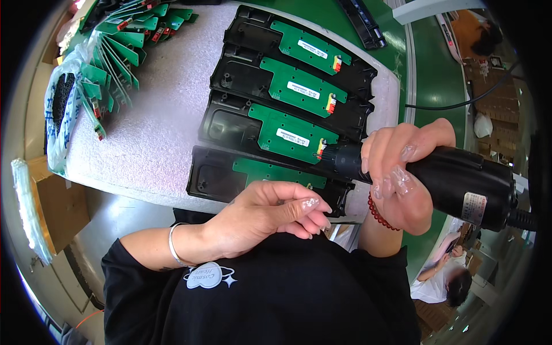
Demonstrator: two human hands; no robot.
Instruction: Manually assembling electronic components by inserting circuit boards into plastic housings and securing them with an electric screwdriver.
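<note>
My right hand (pixel 402 167) is wrapped round a black electric screwdriver (pixel 451 178). The tool lies sideways, its tip pointing left at the edge of a green circuit board (pixel 282 135), near a red and white connector (pixel 322 148). Whether the tip touches the board I cannot tell. Several black plastic housings (pixel 221 126) stand in a row, each with a similar board in it. In front of the nearest board (pixel 259 168), my left hand (pixel 276 213) is closed, thumb against curled fingers. Anything between them is hidden.
A pale foam-covered surface (pixel 155 126) carries the housings. At its far left, loose circuit boards (pixel 118 63) fan out by a plastic bag (pixel 60 126). Another black housing (pixel 362 23) lies on the green bench behind. A cable (pixel 460 103) crosses at right; two people sit beyond.
</note>
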